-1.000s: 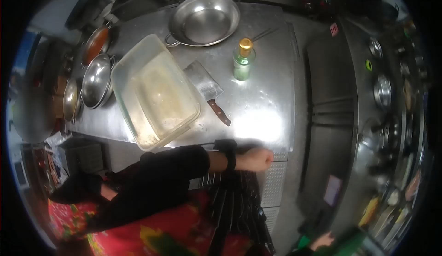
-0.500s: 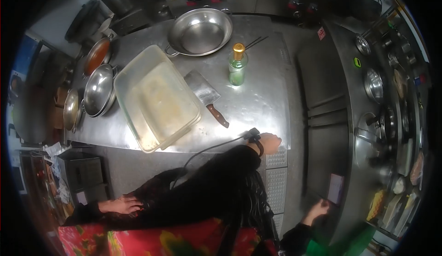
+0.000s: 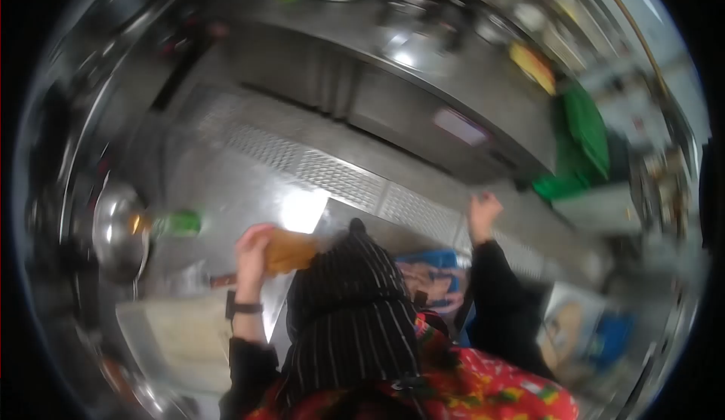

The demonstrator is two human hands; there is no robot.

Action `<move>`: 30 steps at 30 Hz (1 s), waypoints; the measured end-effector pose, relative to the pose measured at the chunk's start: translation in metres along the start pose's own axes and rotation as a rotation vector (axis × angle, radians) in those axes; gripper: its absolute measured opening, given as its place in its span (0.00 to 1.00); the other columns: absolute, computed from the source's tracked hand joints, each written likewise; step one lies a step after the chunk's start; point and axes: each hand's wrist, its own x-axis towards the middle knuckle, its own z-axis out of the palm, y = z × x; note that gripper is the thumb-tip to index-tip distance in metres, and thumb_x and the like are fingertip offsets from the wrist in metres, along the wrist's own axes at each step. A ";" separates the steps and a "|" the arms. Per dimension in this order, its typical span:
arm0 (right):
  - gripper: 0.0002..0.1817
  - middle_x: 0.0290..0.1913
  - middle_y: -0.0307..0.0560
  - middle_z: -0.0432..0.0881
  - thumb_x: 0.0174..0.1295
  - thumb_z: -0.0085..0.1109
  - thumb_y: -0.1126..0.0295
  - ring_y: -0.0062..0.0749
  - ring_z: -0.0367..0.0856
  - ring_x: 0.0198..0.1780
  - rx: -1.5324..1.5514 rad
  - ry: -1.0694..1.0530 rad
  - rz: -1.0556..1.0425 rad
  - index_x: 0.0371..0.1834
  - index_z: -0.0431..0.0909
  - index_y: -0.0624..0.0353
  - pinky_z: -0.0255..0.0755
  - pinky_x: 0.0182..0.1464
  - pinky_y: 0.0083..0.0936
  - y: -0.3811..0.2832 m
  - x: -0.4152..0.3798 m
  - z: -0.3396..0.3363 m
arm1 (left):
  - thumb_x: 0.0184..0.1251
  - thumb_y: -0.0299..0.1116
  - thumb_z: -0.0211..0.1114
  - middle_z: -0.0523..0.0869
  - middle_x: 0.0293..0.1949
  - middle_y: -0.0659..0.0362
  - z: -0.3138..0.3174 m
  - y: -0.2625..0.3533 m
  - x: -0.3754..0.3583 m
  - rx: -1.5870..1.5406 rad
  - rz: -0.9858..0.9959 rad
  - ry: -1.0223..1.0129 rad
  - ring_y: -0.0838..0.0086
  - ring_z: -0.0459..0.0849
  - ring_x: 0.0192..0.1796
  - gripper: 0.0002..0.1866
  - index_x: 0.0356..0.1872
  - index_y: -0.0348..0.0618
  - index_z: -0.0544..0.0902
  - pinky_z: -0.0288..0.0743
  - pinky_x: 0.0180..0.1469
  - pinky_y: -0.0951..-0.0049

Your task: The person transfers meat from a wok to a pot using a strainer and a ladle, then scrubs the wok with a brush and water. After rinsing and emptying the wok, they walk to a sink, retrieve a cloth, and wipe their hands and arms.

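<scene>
My left hand (image 3: pixel 253 250), with a dark band at its wrist, is closed round the edge of a tan-brown thing (image 3: pixel 291 251) too blurred to name. Just beside that wrist is the brown handle (image 3: pixel 223 280) of the cleaver, whose blade is smeared by motion. My right hand (image 3: pixel 483 212) is raised above the floor grating, its fingers loosely bent and apart, with nothing visible in them. Between my arms, dark striped cloth (image 3: pixel 347 292) fills the middle. A blue container (image 3: pixel 427 258) with pinkish pieces, perhaps raw meat, lies partly behind it.
On the steel table (image 3: pixel 226 186) are a green bottle (image 3: pixel 177 224), a wide metal pan (image 3: pixel 121 227) and a pale plastic tub (image 3: pixel 177 341). A steel counter (image 3: pixel 408 80) runs across the top, above the grating (image 3: pixel 340 182). A green bin (image 3: pixel 585 137) stands at the upper right.
The view has swung round, so the table now lies at the left and the counter above. The tan-brown thing and blue container have come into view. Another hand, earlier at lower left, is gone.
</scene>
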 end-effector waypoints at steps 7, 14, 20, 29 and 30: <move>0.21 0.57 0.60 0.71 0.52 0.69 0.61 0.55 0.68 0.60 -0.114 0.027 0.160 0.48 0.79 0.59 0.67 0.60 0.47 -0.032 0.002 -0.052 | 0.68 0.25 0.56 0.85 0.44 0.55 -0.008 -0.003 0.004 -0.130 -0.116 -0.030 0.69 0.83 0.48 0.10 0.45 0.35 0.83 0.77 0.57 0.69; 0.20 0.52 0.52 0.73 0.47 0.67 0.61 0.48 0.69 0.56 -0.220 0.247 0.064 0.43 0.81 0.59 0.65 0.55 0.43 -0.058 0.031 -0.038 | 0.70 0.24 0.54 0.83 0.46 0.52 0.018 0.009 0.041 -0.101 -0.168 -0.081 0.66 0.83 0.50 0.11 0.49 0.33 0.80 0.79 0.54 0.66; 0.17 0.52 0.52 0.72 0.47 0.66 0.66 0.49 0.68 0.57 0.071 0.329 0.046 0.40 0.80 0.60 0.64 0.57 0.43 -0.104 0.053 -0.037 | 0.68 0.24 0.52 0.83 0.46 0.50 0.054 0.031 0.053 -0.130 -0.165 -0.088 0.62 0.83 0.50 0.13 0.49 0.30 0.80 0.79 0.55 0.63; 0.13 0.46 0.55 0.78 0.51 0.67 0.63 0.51 0.75 0.54 0.325 0.270 0.146 0.37 0.82 0.56 0.70 0.58 0.45 -0.124 0.062 -0.042 | 0.65 0.26 0.55 0.84 0.46 0.49 0.038 0.008 0.062 -0.231 -0.134 -0.052 0.60 0.83 0.49 0.14 0.48 0.29 0.81 0.79 0.55 0.61; 0.14 0.44 0.56 0.79 0.51 0.66 0.62 0.51 0.77 0.52 0.327 0.262 0.095 0.37 0.82 0.57 0.71 0.56 0.45 -0.113 0.062 -0.028 | 0.66 0.27 0.54 0.84 0.43 0.50 0.038 0.011 0.058 -0.225 -0.134 -0.038 0.61 0.84 0.48 0.14 0.48 0.29 0.80 0.79 0.55 0.62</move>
